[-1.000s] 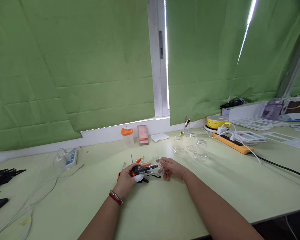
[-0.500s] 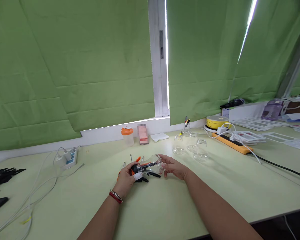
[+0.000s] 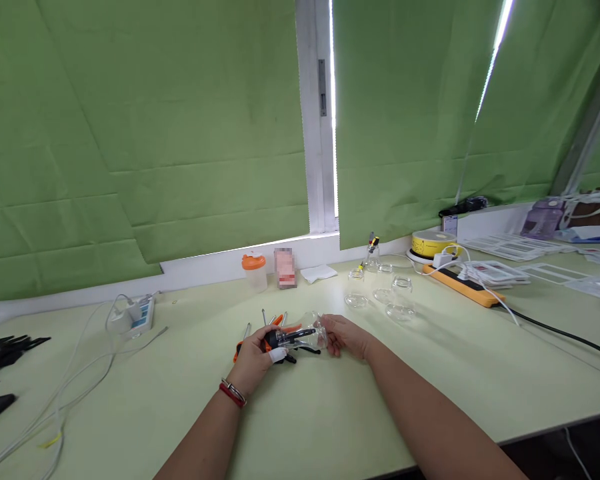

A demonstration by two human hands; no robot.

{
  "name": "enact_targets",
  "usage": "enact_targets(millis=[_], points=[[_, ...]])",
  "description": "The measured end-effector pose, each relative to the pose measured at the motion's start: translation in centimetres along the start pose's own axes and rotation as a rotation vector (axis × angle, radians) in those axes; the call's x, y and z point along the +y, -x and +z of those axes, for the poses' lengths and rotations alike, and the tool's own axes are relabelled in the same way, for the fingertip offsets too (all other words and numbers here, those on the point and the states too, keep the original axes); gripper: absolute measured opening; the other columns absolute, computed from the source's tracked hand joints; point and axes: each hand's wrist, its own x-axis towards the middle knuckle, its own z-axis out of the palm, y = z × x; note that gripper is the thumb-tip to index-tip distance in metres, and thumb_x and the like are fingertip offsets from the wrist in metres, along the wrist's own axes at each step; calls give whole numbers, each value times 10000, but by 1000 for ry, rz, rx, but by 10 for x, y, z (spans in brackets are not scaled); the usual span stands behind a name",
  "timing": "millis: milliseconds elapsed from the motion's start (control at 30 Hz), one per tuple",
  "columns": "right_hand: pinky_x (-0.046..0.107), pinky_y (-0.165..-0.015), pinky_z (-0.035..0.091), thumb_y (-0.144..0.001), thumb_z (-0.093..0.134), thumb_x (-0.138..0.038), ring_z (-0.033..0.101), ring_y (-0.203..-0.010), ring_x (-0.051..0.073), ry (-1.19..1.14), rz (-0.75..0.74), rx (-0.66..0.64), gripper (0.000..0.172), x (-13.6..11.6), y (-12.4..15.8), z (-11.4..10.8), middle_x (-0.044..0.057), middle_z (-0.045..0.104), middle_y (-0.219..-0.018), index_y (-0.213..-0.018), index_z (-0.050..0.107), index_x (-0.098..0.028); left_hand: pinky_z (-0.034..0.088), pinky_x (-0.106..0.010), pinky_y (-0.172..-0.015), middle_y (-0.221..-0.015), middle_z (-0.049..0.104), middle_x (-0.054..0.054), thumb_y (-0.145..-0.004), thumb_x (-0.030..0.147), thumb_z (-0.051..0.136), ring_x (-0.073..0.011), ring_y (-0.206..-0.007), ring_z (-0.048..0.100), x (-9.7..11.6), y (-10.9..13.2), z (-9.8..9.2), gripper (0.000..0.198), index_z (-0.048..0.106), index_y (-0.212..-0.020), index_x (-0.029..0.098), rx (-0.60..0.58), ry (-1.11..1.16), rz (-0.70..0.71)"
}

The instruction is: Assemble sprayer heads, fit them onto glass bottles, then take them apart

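Note:
My left hand [image 3: 254,357], with a white wrap on one finger and a red band at the wrist, is closed round the black end of a small tool [image 3: 286,337]. My right hand [image 3: 345,336] grips a clear glass piece [image 3: 316,328] at the tool's other end. Both hands are just above the pale green table [image 3: 330,413]. Under them lie orange-handled tools [image 3: 285,325] and thin metal rods.
Three clear glass jars [image 3: 387,290] stand beyond my right hand. An orange-lidded cup [image 3: 254,270] and a small box stand by the window sill. A white power strip [image 3: 135,315] with cables lies left, black tools at far left. An orange power strip [image 3: 463,285] and yellow reel lie right.
The tool and glass piece lifted a little half a second ago and have come back down. Both hands stay closed on them in nearly the same place.

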Motion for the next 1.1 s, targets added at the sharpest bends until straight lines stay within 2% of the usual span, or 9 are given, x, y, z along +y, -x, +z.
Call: enact_targets(millis=[200, 300, 367, 433, 667, 867, 1100], points=[[193, -371, 392, -779, 448, -649, 542, -479, 91, 34, -17, 29, 527, -3, 1, 0, 53, 616, -786, -900, 555, -148, 482, -319, -747, -936, 659, -40, -567, 221, 758, -181, -820, 590, 2, 0, 0, 439, 614, -980, 192, 25, -7, -12], [211, -416, 433, -773, 530, -582, 583, -576, 121, -6, -43, 11, 495, -5, 4, 0, 50, 593, -827, -1052, 541, -174, 480, -310, -735, -919, 656, -36, -576, 221, 749, -176, -809, 584, 1, 0, 0, 414, 615, -967, 190, 27, -13, -6], [226, -451, 460, -754, 604, -513, 602, -635, 136, -30, -44, -9, 546, -6, 6, 0, 51, 578, -889, -1192, 474, -214, 480, -309, -735, -910, 656, -35, -582, 222, 743, -174, -803, 581, 1, 0, -1, 407, 616, -967, 188, 21, -25, -4], [236, -469, 474, -736, 646, -468, 610, -656, 142, -39, -32, -21, 608, -6, 7, -1, 55, 566, -939, -1254, 424, -237, 479, -312, -742, -908, 657, -35, -581, 224, 743, -175, -805, 580, 1, 0, -1, 414, 616, -973, 184, 18, -36, -5], [249, -488, 483, -760, 607, -492, 611, -597, 135, -32, -7, -117, 478, -8, 10, -9, 44, 600, -845, -1114, 468, -202, 481, -325, -767, -988, 661, -56, -582, 261, 756, -202, -857, 591, 1, 1, -1, 440, 627, -996, 189, -36, -62, -8], [244, -487, 488, -735, 626, -499, 623, -572, 146, 37, 59, -227, 492, -8, 13, -16, 49, 627, -789, -1058, 448, -174, 478, -336, -778, -978, 674, -61, -569, 263, 772, -216, -865, 602, -4, 1, -7, 456, 656, -1004, 188, -121, -98, -5], [217, -475, 480, -717, 661, -464, 611, -608, 130, 11, 59, -131, 525, -2, 10, -10, 46, 605, -852, -1121, 453, -201, 477, -347, -803, -1004, 664, -77, -565, 284, 774, -217, -872, 605, -19, -3, -9, 492, 637, -1025, 176, -108, -109, -15]])
